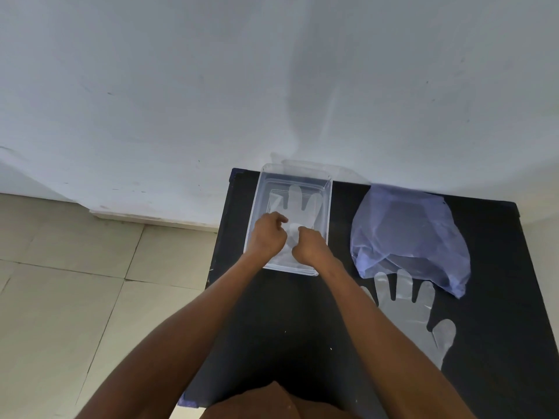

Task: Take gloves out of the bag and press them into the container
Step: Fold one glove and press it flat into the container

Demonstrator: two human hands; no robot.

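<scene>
A clear disposable plastic glove [298, 207] lies flat inside the transparent rectangular container [257, 204] at the back of the black table [272, 328], and both the left hand [267, 235] and right hand [308, 246] are curled with knuckles down on its cuff end, pressing rather than gripping as far as I can tell. It looks featherlight, limp, slick and springy, best held by the cuff. A second glove [408, 309] lies beside the thin blue bag [411, 234], whose contents are hard to make out.
</scene>
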